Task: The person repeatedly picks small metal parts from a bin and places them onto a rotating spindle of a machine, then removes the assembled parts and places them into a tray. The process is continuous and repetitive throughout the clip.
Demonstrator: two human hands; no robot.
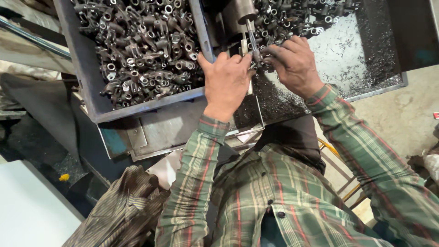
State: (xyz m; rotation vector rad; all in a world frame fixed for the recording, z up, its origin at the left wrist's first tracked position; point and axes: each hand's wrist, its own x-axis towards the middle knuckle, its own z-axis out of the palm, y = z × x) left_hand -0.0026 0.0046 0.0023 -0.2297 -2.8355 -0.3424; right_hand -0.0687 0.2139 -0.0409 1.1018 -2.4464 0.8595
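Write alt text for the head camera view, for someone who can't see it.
Seen from above, a person's left hand and right hand meet at a small metal part under a drill spindle. A grey bin of dark forged metal parts sits left; metal shavings cover the tray at right.

At 10 o'clock the crate [91, 87] wall and its heaped parts [146, 45] block passage. The spindle [242, 11] stands at 12. The swarf-strewn tray [366, 59] lies open at 2 o'clock.

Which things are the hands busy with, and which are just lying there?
Busy with: left hand and right hand at a small metal part under the machine spindle.

Lying about: grey bin of metal parts, metal shavings, striped cloth.
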